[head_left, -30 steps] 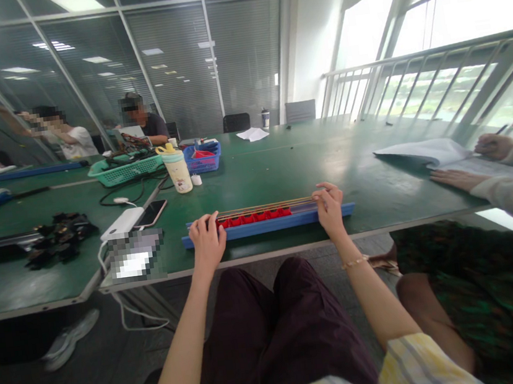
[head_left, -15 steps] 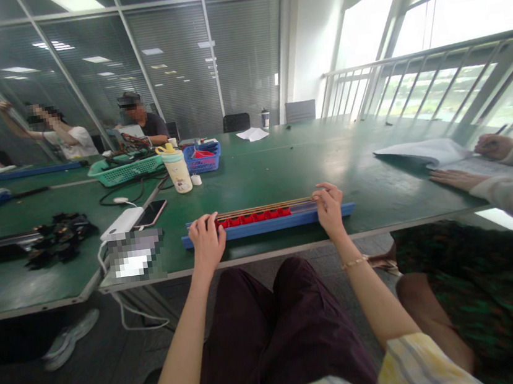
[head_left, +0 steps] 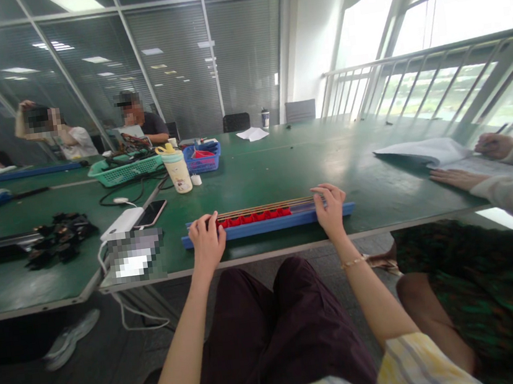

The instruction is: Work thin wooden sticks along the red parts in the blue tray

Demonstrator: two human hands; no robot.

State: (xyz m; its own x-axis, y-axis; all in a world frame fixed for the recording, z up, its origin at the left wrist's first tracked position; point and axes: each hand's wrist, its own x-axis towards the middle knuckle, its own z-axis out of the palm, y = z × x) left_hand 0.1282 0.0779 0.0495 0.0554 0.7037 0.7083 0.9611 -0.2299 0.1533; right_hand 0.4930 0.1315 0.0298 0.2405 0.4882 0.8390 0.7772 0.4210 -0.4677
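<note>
A long blue channel rail lies along the near table edge. A row of red pieces sits inside it, with thin yellow strands stretched above them, running lengthwise between my hands. My left hand is closed over the left end of the rail, its thumb against the front side. At the right part of the rail, my right hand has its fingers bent at the strands' end. Its fingertips are partly hidden, so the exact hold there is unclear.
On the green table, a phone, a white power bank and a cup stand to the left. Beyond are a green basket and a blue basket. At right, another person's hands rest by large paper sheets.
My right hand has shifted very slightly, its fingers a little straighter. My left hand and the rail have stayed put. Across the table, a person's raised arm has moved right, toward the head.
</note>
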